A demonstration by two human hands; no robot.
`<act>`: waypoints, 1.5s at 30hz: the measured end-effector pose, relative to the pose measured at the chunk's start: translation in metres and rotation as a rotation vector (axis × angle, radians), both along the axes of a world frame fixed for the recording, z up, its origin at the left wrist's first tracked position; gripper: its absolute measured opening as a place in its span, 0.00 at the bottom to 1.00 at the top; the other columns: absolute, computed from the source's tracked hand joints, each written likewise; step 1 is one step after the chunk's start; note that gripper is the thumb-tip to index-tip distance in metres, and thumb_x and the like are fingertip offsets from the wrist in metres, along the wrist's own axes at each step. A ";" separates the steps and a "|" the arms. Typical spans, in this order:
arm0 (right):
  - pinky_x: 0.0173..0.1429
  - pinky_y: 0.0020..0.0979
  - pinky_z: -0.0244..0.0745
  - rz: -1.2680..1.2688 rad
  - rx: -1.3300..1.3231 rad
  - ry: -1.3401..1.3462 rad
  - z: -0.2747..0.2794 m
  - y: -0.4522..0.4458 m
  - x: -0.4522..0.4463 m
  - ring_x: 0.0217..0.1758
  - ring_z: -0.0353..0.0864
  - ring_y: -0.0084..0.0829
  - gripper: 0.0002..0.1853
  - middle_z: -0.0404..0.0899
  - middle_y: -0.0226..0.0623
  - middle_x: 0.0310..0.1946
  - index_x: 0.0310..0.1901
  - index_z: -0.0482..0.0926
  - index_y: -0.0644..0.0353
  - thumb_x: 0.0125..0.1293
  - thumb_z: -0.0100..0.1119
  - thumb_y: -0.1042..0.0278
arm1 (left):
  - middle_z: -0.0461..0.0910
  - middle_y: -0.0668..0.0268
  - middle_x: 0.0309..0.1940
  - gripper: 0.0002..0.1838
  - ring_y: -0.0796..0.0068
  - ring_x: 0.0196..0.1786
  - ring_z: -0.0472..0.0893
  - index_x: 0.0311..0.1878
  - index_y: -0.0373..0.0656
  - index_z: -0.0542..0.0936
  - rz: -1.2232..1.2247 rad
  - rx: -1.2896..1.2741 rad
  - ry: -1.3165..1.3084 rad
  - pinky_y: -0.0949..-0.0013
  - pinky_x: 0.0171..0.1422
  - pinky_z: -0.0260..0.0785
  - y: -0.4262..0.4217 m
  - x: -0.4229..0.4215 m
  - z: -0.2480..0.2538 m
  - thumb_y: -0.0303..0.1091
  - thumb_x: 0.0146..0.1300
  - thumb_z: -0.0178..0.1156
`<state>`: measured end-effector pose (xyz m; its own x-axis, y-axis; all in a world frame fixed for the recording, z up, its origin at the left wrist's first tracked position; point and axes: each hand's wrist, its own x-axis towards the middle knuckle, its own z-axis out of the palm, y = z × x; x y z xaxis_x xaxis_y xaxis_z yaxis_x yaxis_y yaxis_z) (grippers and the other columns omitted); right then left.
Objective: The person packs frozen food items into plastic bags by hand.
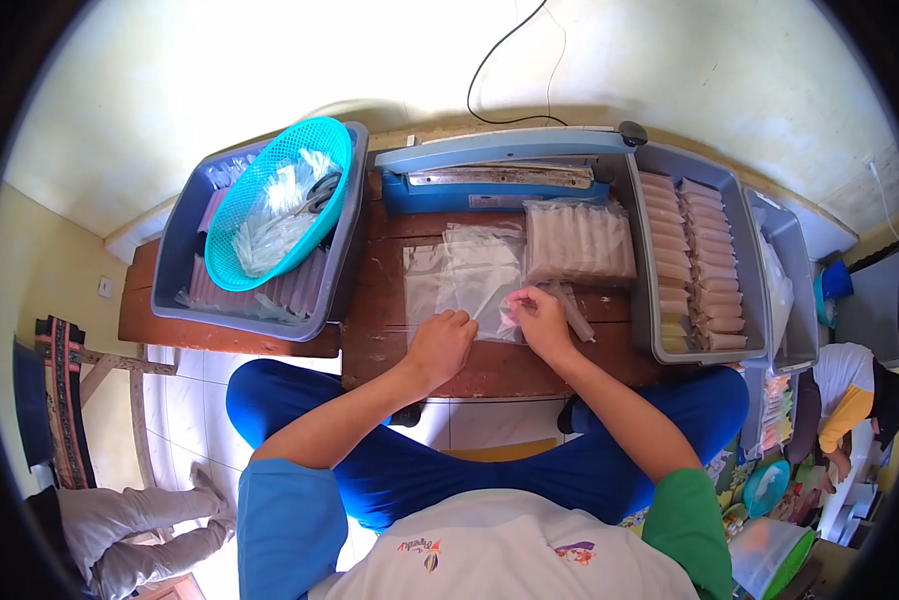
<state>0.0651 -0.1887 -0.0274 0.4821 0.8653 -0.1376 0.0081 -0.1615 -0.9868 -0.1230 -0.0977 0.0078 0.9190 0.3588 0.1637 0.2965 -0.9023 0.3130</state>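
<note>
Flat clear plastic bags [481,262] lie overlapping on the brown wooden table, in front of me. My left hand [443,345] is closed at their near left edge, its fingers curled; what they hold, if anything, is hidden. The fingers of my right hand [539,322] pinch the clear plastic near the lower right corner. Just beyond that hand lies a filled bag of pinkish tube-shaped packets [579,243]. One loose tube packet [578,316] rests on the table right of my right hand.
A blue impulse sealer [494,185] stands at the back. On the left, a turquoise basket [225,250] with plastic and scissors sits on a grey bin [319,318] of packets. Another grey bin [645,300] holds rows of tubes. A co-worker [844,390] is at far right; another person's legs [149,530] show lower left.
</note>
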 end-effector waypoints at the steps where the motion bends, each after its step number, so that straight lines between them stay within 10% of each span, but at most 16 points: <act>1: 0.40 0.25 0.83 0.021 -0.001 -0.083 -0.001 -0.002 0.001 0.39 0.86 0.29 0.07 0.83 0.43 0.40 0.44 0.79 0.71 0.67 0.55 0.80 | 0.77 0.60 0.30 0.04 0.55 0.38 0.79 0.31 0.42 0.78 0.017 -0.054 -0.013 0.56 0.44 0.73 0.001 -0.001 0.000 0.31 0.55 0.61; 15: 0.37 0.34 0.78 -0.003 -0.126 -0.468 0.032 -0.015 0.010 0.30 0.86 0.35 0.06 0.83 0.46 0.33 0.39 0.82 0.67 0.61 0.60 0.76 | 0.84 0.56 0.31 0.08 0.52 0.38 0.83 0.32 0.42 0.86 0.043 -0.376 0.055 0.56 0.44 0.74 0.022 -0.005 0.004 0.36 0.56 0.67; 25: 0.47 0.37 0.77 0.257 0.600 -0.980 0.086 -0.024 -0.020 0.42 0.80 0.42 0.09 0.78 0.44 0.38 0.39 0.79 0.65 0.54 0.63 0.77 | 0.82 0.63 0.21 0.12 0.76 0.26 0.79 0.28 0.38 0.85 0.186 -0.774 -0.001 0.70 0.32 0.71 0.036 0.003 0.030 0.33 0.46 0.78; 29: 0.50 0.39 0.78 0.380 0.509 -0.985 0.074 -0.025 -0.037 0.46 0.81 0.43 0.10 0.80 0.44 0.42 0.41 0.79 0.65 0.55 0.60 0.80 | 0.83 0.67 0.21 0.10 0.82 0.26 0.78 0.28 0.39 0.85 0.182 -0.814 -0.037 0.74 0.32 0.70 0.040 0.002 0.027 0.32 0.48 0.77; 36: 0.49 0.39 0.78 0.473 0.196 -1.110 0.057 -0.029 -0.037 0.45 0.81 0.43 0.13 0.80 0.46 0.41 0.45 0.76 0.68 0.57 0.52 0.76 | 0.84 0.65 0.25 0.07 0.82 0.26 0.78 0.32 0.38 0.85 0.257 -0.817 -0.082 0.75 0.32 0.70 0.036 0.000 0.037 0.30 0.54 0.73; 45: 0.60 0.49 0.70 0.467 -0.046 -1.006 0.011 0.030 -0.057 0.58 0.74 0.53 0.22 0.70 0.59 0.59 0.60 0.71 0.65 0.64 0.50 0.68 | 0.81 0.62 0.28 0.04 0.59 0.30 0.82 0.35 0.42 0.81 0.116 -0.134 -0.427 0.60 0.32 0.74 0.008 0.006 0.046 0.30 0.58 0.65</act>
<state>0.0079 -0.1591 -0.0169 0.0199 0.9951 0.0969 0.8719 0.0302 -0.4888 -0.1168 -0.0895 0.0533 0.7318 0.4990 0.4642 0.2121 -0.8141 0.5407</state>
